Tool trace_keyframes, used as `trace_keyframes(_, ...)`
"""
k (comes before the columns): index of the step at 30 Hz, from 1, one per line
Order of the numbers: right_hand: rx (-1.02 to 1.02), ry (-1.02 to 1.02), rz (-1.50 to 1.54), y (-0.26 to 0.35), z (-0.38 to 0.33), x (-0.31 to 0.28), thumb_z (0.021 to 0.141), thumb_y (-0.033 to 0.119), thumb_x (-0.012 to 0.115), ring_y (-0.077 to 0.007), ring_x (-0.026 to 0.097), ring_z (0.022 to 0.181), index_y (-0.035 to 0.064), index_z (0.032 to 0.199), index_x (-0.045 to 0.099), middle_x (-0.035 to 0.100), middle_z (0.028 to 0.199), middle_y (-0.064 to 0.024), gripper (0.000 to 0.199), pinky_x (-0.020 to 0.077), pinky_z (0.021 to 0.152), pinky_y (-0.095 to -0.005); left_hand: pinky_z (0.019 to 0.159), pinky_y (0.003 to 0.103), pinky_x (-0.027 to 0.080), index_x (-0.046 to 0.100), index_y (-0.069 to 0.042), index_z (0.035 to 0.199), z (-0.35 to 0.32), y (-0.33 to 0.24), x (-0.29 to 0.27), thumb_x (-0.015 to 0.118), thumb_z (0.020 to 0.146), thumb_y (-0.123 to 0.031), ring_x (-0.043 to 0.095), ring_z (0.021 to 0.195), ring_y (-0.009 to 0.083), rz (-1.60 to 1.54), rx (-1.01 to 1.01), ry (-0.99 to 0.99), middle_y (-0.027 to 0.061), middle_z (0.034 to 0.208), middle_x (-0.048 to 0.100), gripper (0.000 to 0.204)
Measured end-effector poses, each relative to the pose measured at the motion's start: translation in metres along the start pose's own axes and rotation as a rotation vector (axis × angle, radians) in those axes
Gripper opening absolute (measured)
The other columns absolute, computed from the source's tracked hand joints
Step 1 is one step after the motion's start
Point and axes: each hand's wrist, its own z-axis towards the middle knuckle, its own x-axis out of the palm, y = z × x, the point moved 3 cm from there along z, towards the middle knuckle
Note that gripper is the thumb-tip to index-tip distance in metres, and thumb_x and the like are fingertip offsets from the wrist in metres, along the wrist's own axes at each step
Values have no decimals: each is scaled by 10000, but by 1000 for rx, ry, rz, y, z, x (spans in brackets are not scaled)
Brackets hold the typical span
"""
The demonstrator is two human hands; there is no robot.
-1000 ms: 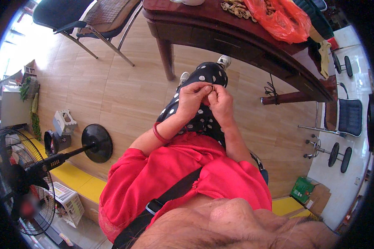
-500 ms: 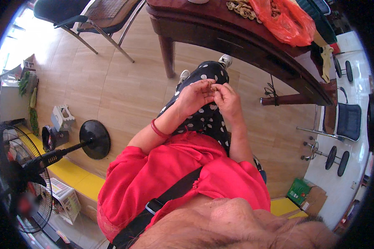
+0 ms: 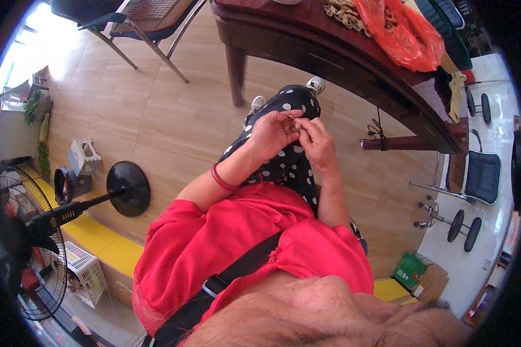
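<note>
Above my lap, my left hand (image 3: 270,134) is cupped palm up, its fingers curled around several small brown pieces (image 3: 289,127) that look like peanuts. Against its fingertips, my right hand (image 3: 318,142) pinches one such small piece between thumb and forefinger; its outline is partly hidden. A red bracelet (image 3: 222,178) circles my left wrist. Beyond my knees stands a dark red wooden table (image 3: 283,34). Tan shells (image 3: 347,16) lie in a heap on it, beside an open red plastic bag (image 3: 408,43) with brownish pods inside.
A black standing fan (image 3: 26,231) with a round base (image 3: 128,188) stands at my left. Near it are a small white stool (image 3: 85,155) and a white plastic basket (image 3: 85,272). A folding chair (image 3: 150,34) is at the far left, a dark stool (image 3: 483,178) at the right.
The fingers of both hands have shifted slightly, and more of the brown pieces in my left hand now show. The whole view has turned a little; the hands remain together above the lap.
</note>
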Motion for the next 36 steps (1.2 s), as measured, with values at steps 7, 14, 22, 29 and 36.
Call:
trace_keyframes(7,222,-101,309,-20,-5,7,813,19,539,-142,534,693,7,982,616,532,762,-63,187,447,638,-256,786,324,453,566,4,1034,3,2,-3,455,864,-123,583,889,209,121,-13,-23,100,961,617,240)
trace_keyframes(14,207,-90,177,-14,-5,8,805,20,544,-158,534,657,10,985,618,529,751,-74,195,448,607,-270,717,288,473,581,-29,985,2,2,-9,506,887,-138,601,812,166,314,35,-149,57,909,630,165)
trace_keyframes(22,166,-65,143,-13,-5,7,801,29,559,-186,559,663,16,982,615,547,762,-81,190,456,598,-287,718,267,467,576,-9,1012,2,2,-6,477,880,-94,587,828,153,357,33,-186,53,908,621,186)
trace_keyframes(29,175,-41,107,-14,-6,8,809,38,551,-183,558,660,25,978,619,546,761,-80,183,452,585,-287,747,260,456,540,17,1073,0,2,-11,467,868,-80,570,848,154,291,-5,-121,63,1005,583,239)
trace_keyframes(36,244,-76,223,-13,-5,6,812,45,553,-140,541,662,8,975,617,540,757,-57,179,449,600,-266,658,259,449,560,-19,1007,-1,4,-5,455,848,-68,576,774,157,337,9,-202,54,872,600,197)
